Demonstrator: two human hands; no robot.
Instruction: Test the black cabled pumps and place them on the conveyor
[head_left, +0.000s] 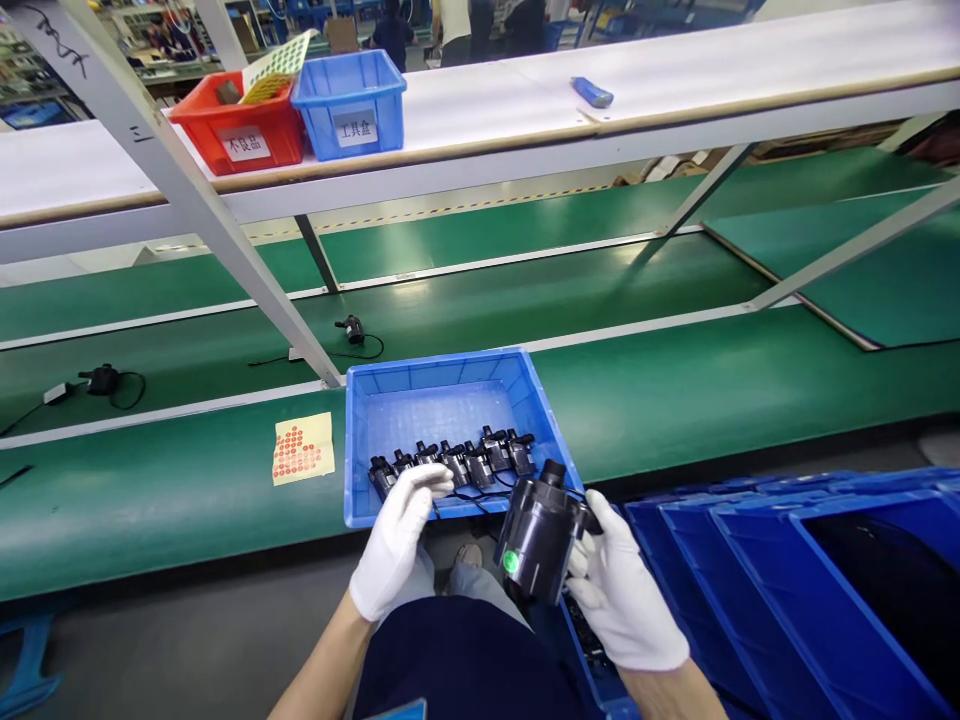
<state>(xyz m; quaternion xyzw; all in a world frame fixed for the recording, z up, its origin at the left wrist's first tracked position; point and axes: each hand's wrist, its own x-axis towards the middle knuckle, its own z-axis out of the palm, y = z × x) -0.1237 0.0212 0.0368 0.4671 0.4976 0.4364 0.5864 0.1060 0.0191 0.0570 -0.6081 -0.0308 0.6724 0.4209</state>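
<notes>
Right hand (622, 590) gripping black pump (538, 538), glossy, green dot sticker, held just off blue tray's (450, 366) near corner; left hand (401, 535) open-fingered, empty, over near rim.

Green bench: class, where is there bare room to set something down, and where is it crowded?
Bare: the green bench right of the blue tray, and the tray's far half. Crowded: its near half, lined with black devices.

Beyond the counter's (675, 400) near edge, some right-hand (630, 600) fingers are hidden behind the black device (536, 535). The blue bin's (420, 400) near rim is partly covered by the left hand (397, 540). Background people (454, 35) are blurred and cut off above.
</notes>
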